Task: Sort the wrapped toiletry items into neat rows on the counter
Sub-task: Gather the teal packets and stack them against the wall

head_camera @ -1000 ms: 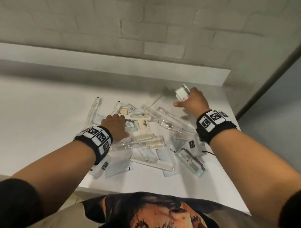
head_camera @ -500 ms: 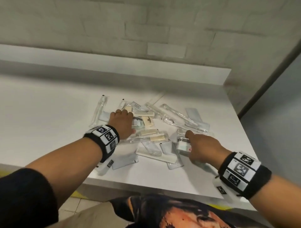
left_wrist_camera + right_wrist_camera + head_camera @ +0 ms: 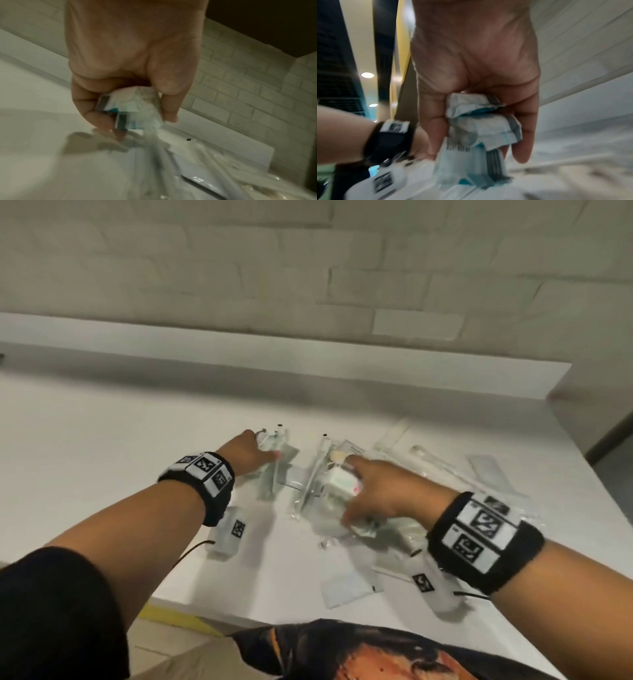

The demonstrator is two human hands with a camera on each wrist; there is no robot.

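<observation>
While the fingers [image 3: 435, 129] of the right hand [image 3: 383, 494] curl round a bunch of small white-and-teal sachets [image 3: 481, 127], thumb on one side and the rest on the other, the left hand [image 3: 245, 455] pinches a like pair of sachets [image 3: 126, 108] between its curled fingers [image 3: 89, 106] and thumb. Both hands hang low over the white counter [image 3: 102, 474]. The right one sits above the middle of the loose pile of clear-wrapped toiletries [image 3: 394, 474]; the left one is at the pile's left edge, beside a long clear-wrapped toothbrush packet [image 3: 274, 470]. A flat grey sachet [image 3: 346, 587] lies on the near side of the pile, close to the counter's front edge.

As I judge it, the step in hand is gathering: like sachets are being picked out of the pile, and no row is laid yet. The next move calls for carrying both bunches to bare counter left of the pile and setting them down one by one, edges aligned, without dragging the slippery wrappers askew.
</observation>
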